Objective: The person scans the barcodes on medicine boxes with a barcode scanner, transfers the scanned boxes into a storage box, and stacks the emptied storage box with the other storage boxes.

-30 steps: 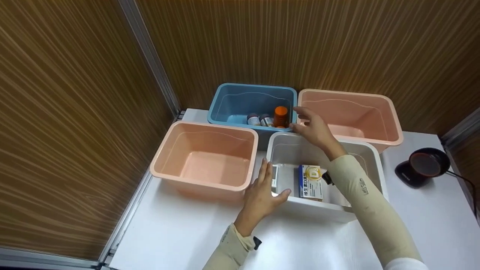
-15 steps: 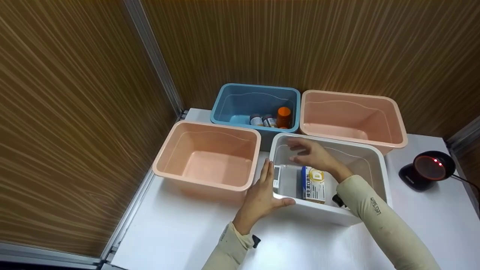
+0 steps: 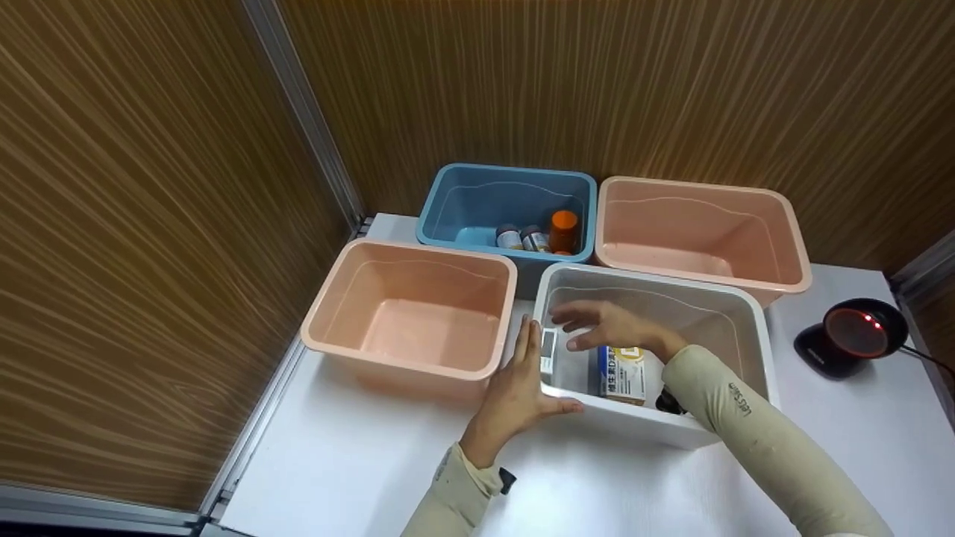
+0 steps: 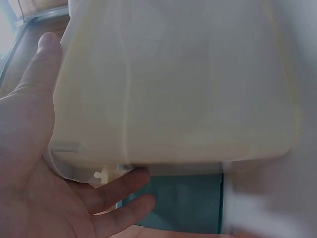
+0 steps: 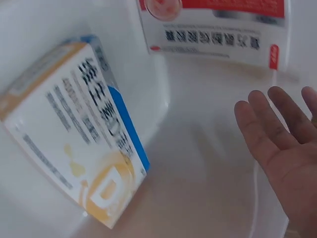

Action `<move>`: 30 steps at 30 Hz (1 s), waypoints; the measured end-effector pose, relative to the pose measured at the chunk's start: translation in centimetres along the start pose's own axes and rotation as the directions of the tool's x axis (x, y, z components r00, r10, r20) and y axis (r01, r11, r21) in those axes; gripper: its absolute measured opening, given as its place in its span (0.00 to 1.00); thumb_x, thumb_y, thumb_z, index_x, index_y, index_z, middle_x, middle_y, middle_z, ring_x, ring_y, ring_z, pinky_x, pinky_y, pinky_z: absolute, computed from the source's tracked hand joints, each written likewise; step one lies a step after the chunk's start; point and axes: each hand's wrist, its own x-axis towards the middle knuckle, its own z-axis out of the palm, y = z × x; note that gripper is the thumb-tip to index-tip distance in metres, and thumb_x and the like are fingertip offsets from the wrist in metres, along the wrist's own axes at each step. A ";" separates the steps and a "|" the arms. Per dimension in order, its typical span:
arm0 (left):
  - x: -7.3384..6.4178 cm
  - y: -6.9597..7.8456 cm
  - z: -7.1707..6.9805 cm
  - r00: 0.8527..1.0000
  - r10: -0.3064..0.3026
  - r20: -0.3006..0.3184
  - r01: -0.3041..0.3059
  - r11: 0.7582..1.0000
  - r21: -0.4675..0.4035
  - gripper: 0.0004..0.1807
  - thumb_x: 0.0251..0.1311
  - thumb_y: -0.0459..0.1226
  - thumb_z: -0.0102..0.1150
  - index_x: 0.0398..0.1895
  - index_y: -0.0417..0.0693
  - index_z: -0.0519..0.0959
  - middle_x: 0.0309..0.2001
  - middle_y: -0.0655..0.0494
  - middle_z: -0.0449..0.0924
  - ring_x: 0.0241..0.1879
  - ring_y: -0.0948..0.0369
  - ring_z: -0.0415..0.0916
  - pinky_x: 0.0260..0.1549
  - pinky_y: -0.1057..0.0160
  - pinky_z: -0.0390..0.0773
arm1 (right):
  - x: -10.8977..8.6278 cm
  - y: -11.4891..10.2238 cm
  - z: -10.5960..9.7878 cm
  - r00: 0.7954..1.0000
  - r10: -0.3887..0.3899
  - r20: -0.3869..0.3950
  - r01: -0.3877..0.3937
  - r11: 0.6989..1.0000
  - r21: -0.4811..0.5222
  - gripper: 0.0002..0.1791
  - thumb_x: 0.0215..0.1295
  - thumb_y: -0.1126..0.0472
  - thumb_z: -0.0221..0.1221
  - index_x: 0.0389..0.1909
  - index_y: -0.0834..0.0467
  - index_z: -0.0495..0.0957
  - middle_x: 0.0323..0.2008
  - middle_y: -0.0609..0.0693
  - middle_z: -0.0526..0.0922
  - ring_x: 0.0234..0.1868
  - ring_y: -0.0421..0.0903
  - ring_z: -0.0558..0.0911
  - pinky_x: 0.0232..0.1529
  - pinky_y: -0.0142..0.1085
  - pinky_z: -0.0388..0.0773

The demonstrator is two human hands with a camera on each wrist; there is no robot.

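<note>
Your right hand (image 3: 608,326) has come down from beside the corner of the blue bin (image 3: 492,201) into the white bin (image 3: 649,424), while your left hand (image 3: 515,395) has stayed at the white bin's near left corner. Right fingers are slightly apart, thumb clear of them, holding nothing. Left is spread too, thumb along the near rim and fingers along the outside; keep it there so the bin won't slide on the bench (image 3: 336,462).

Two boxes matter here. One, the vitamin D box (image 3: 623,377), lies near the front wall, partly under your right wrist. Another, the red-and-white box (image 5: 218,29), shows ahead of your fingertips in the right wrist view; it is probably the white shape by the left wall, though I can't be certain. You touch neither.

For a clean pick, settle on one box before lowering further. Bring thumb and fingers down on opposite narrow sides, and keep your forearm lifted so your sleeve (image 3: 746,414) doesn't catch the rim. Pinch only firmly enough to lift; thin cartons probably dent easily.
</note>
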 end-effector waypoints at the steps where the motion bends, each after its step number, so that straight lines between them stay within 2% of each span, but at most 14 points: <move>1: 0.0 0.0 0.0 1.000 -0.002 -0.003 0.002 1.000 0.000 0.77 0.25 0.79 0.52 0.75 0.50 0.30 0.74 0.58 0.21 0.66 0.52 0.57 0.54 0.55 0.69 | 0.1 0.1 0.1 1.000 0.005 0.021 -0.005 1.000 0.014 0.35 0.58 0.57 0.65 0.66 0.58 0.65 0.63 0.58 0.69 0.60 0.59 0.70 0.54 0.49 0.70; 8: -0.1 0.2 0.2 1.000 -0.013 -0.017 0.012 0.999 -0.030 0.75 0.30 0.72 0.63 0.75 0.50 0.30 0.74 0.60 0.22 0.67 0.51 0.54 0.56 0.51 0.66 | 0.4 0.2 0.6 0.995 0.036 0.088 -0.042 0.997 0.064 0.31 0.59 0.61 0.65 0.64 0.53 0.67 0.58 0.55 0.74 0.57 0.54 0.74 0.51 0.46 0.73; 11: -0.1 0.2 0.1 1.000 -0.010 -0.018 0.009 0.999 -0.038 0.75 0.30 0.72 0.63 0.75 0.50 0.31 0.74 0.61 0.22 0.68 0.51 0.53 0.57 0.52 0.66 | 0.3 0.1 0.6 0.991 0.048 0.121 -0.060 0.993 0.098 0.29 0.60 0.63 0.63 0.63 0.54 0.69 0.57 0.57 0.74 0.55 0.54 0.75 0.49 0.47 0.75; 14: -0.1 0.2 0.1 1.000 -0.020 -0.015 0.019 0.999 -0.039 0.75 0.30 0.71 0.64 0.75 0.50 0.32 0.74 0.62 0.22 0.68 0.52 0.53 0.57 0.53 0.66 | 0.2 -0.1 0.6 0.986 0.066 0.153 -0.088 0.986 0.141 0.26 0.61 0.65 0.61 0.62 0.56 0.71 0.58 0.60 0.73 0.52 0.59 0.76 0.44 0.54 0.76; 17: -0.1 0.1 0.1 0.999 -0.031 -0.015 0.031 0.999 -0.033 0.75 0.30 0.70 0.66 0.75 0.50 0.32 0.74 0.62 0.22 0.67 0.52 0.54 0.57 0.52 0.66 | 0.2 -0.2 0.7 0.983 0.096 0.159 -0.119 0.983 0.140 0.24 0.62 0.63 0.60 0.60 0.58 0.73 0.52 0.61 0.76 0.45 0.64 0.78 0.39 0.57 0.76; 20: -0.2 0.1 0.1 0.999 -0.040 -0.016 0.040 0.999 -0.030 0.75 0.30 0.68 0.68 0.75 0.51 0.31 0.74 0.59 0.24 0.66 0.51 0.57 0.56 0.52 0.66 | 0.2 -0.4 0.7 0.979 0.135 0.155 -0.152 0.983 0.106 0.20 0.63 0.59 0.60 0.55 0.61 0.77 0.42 0.58 0.80 0.38 0.63 0.81 0.37 0.54 0.78; 24: -0.2 0.1 0.1 0.999 -0.043 -0.008 0.043 0.999 -0.030 0.75 0.30 0.70 0.66 0.75 0.51 0.31 0.75 0.56 0.26 0.68 0.51 0.53 0.57 0.51 0.65 | 0.1 -0.4 0.6 0.971 0.191 0.144 -0.202 0.977 0.072 0.17 0.63 0.56 0.61 0.46 0.65 0.80 0.36 0.55 0.82 0.32 0.54 0.82 0.36 0.52 0.79; 27: -0.1 0.1 0.1 0.999 -0.040 -0.002 0.040 0.999 -0.022 0.75 0.29 0.74 0.61 0.75 0.51 0.31 0.75 0.57 0.24 0.69 0.52 0.50 0.57 0.52 0.65 | -0.2 -0.5 0.1 0.973 0.201 0.110 -0.204 0.979 0.021 0.14 0.62 0.56 0.62 0.40 0.64 0.81 0.33 0.54 0.82 0.29 0.50 0.81 0.34 0.51 0.79; 30: -0.1 0.2 0.1 0.999 -0.035 -0.007 0.035 0.999 -0.024 0.75 0.29 0.74 0.60 0.75 0.51 0.31 0.75 0.58 0.24 0.68 0.52 0.52 0.57 0.52 0.65 | -0.7 -0.6 -0.7 0.983 0.166 0.073 -0.163 0.985 -0.051 0.07 0.61 0.61 0.62 0.38 0.60 0.81 0.34 0.53 0.82 0.28 0.48 0.78 0.32 0.46 0.78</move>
